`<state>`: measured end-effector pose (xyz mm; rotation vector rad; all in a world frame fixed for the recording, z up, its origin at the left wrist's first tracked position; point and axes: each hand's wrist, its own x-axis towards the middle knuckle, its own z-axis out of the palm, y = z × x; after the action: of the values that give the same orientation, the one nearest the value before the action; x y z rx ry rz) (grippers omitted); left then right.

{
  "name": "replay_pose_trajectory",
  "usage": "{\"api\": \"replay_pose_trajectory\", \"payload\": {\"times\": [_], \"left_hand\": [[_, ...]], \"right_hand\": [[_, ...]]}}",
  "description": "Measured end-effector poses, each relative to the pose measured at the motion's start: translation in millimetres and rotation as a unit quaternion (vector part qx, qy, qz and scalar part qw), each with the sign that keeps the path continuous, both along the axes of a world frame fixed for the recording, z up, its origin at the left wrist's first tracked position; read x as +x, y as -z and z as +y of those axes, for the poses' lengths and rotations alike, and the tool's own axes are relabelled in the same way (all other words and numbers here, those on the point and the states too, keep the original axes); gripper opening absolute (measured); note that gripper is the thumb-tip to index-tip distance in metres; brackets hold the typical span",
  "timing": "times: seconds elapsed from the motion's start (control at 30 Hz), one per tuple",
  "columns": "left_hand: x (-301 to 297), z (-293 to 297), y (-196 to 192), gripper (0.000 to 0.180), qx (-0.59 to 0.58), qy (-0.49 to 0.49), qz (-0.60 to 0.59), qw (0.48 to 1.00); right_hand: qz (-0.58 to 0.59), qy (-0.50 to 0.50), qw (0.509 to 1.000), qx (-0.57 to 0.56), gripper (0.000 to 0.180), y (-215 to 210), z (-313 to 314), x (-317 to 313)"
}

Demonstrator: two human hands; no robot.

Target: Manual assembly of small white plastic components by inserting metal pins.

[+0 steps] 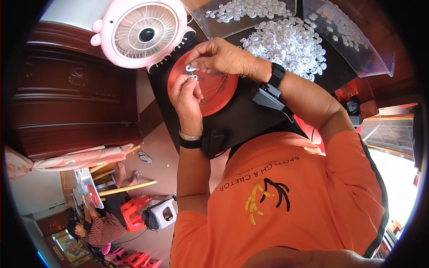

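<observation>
Over a round red plate, my two hands nearly meet. My left hand, wearing a bracelet and a black band, pinches a small white plastic piece between thumb and fingertips. Just above it, my right hand is closed on another small white piece with a dark hole. Whether the two pieces are joined is too small to tell. Thin grey metal pieces lie scattered in the plate, partly covered by my hands.
A heap of white plastic pieces covers the black table's far right, beside clear bins holding more. A pink fan stands far left. Across the room, another person sits at a table near red stools.
</observation>
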<state>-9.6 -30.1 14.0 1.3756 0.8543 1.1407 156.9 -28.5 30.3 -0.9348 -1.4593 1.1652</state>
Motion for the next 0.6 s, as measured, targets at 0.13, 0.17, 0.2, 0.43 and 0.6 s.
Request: {"api": "replay_pose_trajectory", "payload": {"times": [0.13, 0.17, 0.2, 0.43, 0.6], "left_hand": [[0.1, -0.5, 0.0, 0.015, 0.001, -0.003, 0.004, 1.000], [0.1, -0.3, 0.0, 0.015, 0.001, -0.001, 0.003, 1.000], [-0.1, -0.1, 0.1, 0.015, 0.001, 0.001, 0.003, 1.000], [-4.5, 1.5, 1.5, 0.016, 0.011, 0.014, 0.020, 1.000], [-4.2, 3.7, 2.6, 0.017, -0.032, 0.025, -0.040, 0.998]], "right_hand": [[-0.012, -0.010, 1.000, -0.001, 0.019, 2.7, 0.4, -0.6], [-0.012, -0.011, 1.000, -0.001, 0.019, 2.9, 0.3, -1.1], [-0.025, -0.012, 0.999, 0.019, 0.019, 3.0, 0.2, -1.9], [-0.078, -0.019, 0.987, 0.141, 0.022, 7.0, 0.0, -1.6], [-0.121, -0.031, 0.984, 0.129, 0.025, 3.2, -3.1, -3.1]]}}
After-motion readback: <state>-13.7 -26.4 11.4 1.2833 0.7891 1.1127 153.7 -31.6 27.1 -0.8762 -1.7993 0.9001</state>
